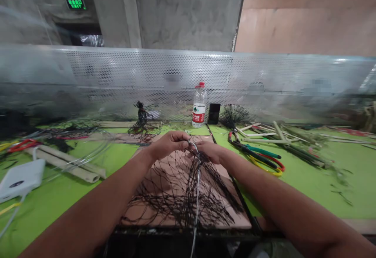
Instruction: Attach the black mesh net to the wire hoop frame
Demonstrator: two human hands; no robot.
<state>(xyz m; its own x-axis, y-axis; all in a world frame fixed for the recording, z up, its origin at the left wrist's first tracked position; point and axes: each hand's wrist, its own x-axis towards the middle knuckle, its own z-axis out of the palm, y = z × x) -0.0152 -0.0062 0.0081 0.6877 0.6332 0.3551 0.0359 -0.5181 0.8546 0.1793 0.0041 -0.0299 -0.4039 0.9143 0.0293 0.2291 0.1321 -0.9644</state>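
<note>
Black netting (188,201) spreads over a pinkish-brown board (164,175), its strands gathered into a bunch at the top. A silvery wire (197,199) runs from that bunch down over the board's near edge. My left hand (172,143) is closed, thumb and forefinger pinching the wire's upper part at the top of the bunch. Close beside it, my right hand (209,151) is closed around the gathered netting from the right; its fingertips are partly hidden behind the wire and strands.
Pliers and cutters (260,158) with coloured handles lie at right, near cut stalks (276,136). A water bottle (199,107) and a dark phone (214,113) stand behind, before a perforated metal screen (117,73). Left are bamboo tubes (70,164) and a white device (23,177).
</note>
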